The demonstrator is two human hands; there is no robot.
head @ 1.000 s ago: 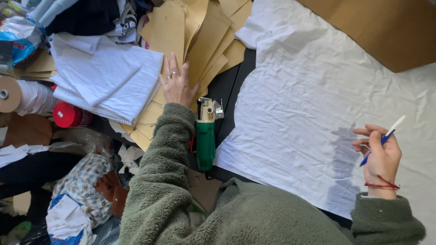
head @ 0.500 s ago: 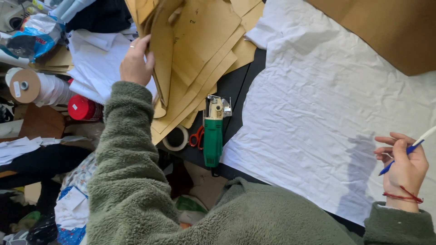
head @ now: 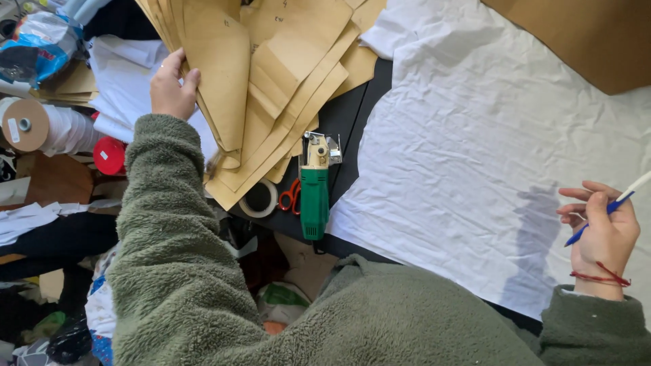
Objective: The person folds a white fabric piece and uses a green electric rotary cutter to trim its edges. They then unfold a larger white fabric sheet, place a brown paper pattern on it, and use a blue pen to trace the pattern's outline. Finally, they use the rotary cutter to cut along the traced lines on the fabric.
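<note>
Cardboard patterns (head: 224,81) now lifted in left hand (head: 173,85)

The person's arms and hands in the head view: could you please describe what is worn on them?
Both arms are in thick, fuzzy olive-green fleece sleeves that reach the wrists. The left hand is bare apart from a thin ring on one finger. The right hand is bare too, with a thin red string bracelet tied round the wrist, just above the cuff.
</note>
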